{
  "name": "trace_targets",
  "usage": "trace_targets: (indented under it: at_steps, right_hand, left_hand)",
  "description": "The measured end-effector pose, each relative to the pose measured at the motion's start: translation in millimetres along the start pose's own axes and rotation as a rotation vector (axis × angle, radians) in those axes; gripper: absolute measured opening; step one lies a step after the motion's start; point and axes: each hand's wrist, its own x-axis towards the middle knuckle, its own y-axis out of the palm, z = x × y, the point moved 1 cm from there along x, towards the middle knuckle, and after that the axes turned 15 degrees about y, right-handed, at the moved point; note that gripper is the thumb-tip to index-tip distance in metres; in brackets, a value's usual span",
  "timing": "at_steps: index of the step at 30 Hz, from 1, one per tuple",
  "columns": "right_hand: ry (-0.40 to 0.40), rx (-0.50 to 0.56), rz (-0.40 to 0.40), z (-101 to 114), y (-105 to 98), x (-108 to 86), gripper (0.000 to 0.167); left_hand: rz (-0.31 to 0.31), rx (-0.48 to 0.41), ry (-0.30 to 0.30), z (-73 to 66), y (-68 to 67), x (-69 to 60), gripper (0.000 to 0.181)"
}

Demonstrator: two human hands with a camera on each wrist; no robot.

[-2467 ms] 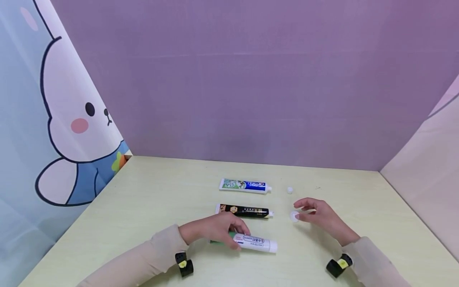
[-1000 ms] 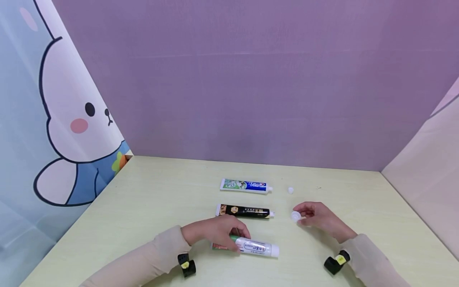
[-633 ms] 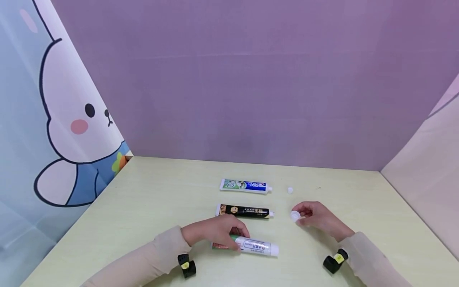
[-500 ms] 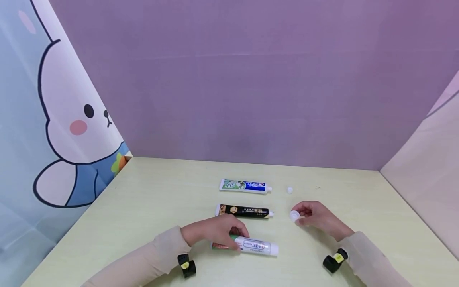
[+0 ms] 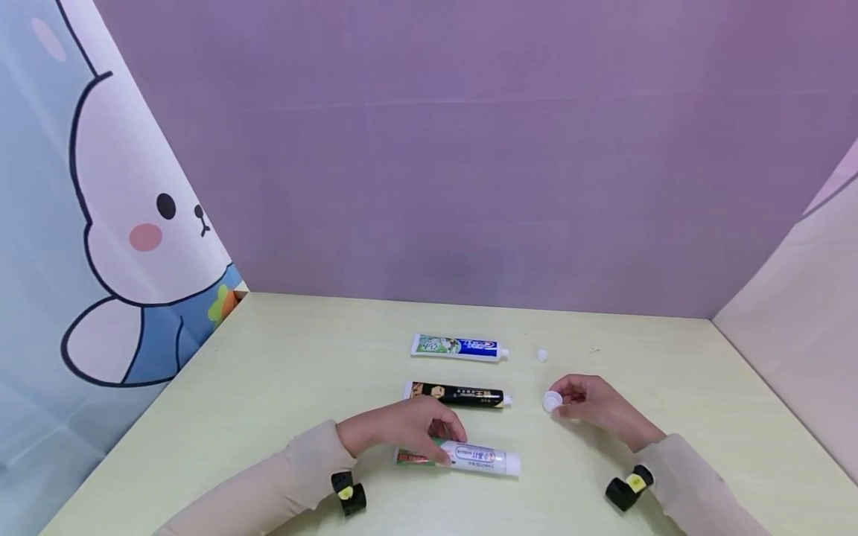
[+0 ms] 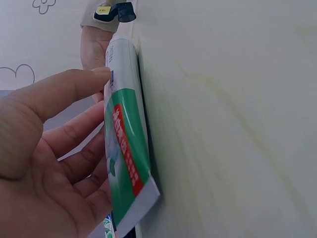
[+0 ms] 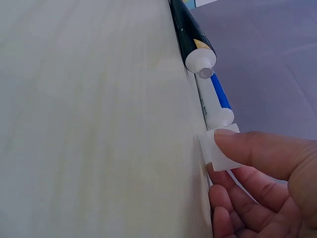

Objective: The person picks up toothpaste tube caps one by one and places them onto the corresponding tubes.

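Note:
My left hand [image 5: 414, 427] grips the green and white toothpaste tube [image 5: 484, 459], which lies nearest me with its white cap on. In the left wrist view the thumb and fingers of that hand [image 6: 54, 144] hold the sides of the tube [image 6: 128, 134]. My right hand [image 5: 599, 406] pinches a round white cap [image 5: 553, 401] at the table surface. The right wrist view shows the thumb of this hand [image 7: 267, 178] against the cap [image 7: 223, 151]. Left of it lies a black tube [image 5: 462, 395], its nozzle bare.
A blue and green tube [image 5: 459, 348] lies behind the black one, uncapped, and a small white cap [image 5: 542, 356] rests to its right. A purple cloth [image 5: 469, 149] stands behind the table [image 5: 322, 327]; a rabbit-print cloth [image 5: 107, 223] hangs at the left.
Since the earliest frame, my right fingers have closed around the round cap, and the front tube has shifted slightly under my left hand. Over the last half second little has moved.

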Motion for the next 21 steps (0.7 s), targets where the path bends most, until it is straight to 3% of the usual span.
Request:
trace_targets:
  at_steps: [12, 21]
  right_hand:
    - [-0.012, 0.022, 0.016, -4.2, -2.0, 0.6, 0.032]
    - [-0.023, 0.028, 0.038, -5.0, -3.2, 0.5, 0.032]
  left_hand:
    - [-0.016, 0.131, 0.052, 0.5, -13.6, 3.8, 0.03]
    - [-0.106, 0.172, 0.12, -0.8, -21.7, 9.0, 0.022]
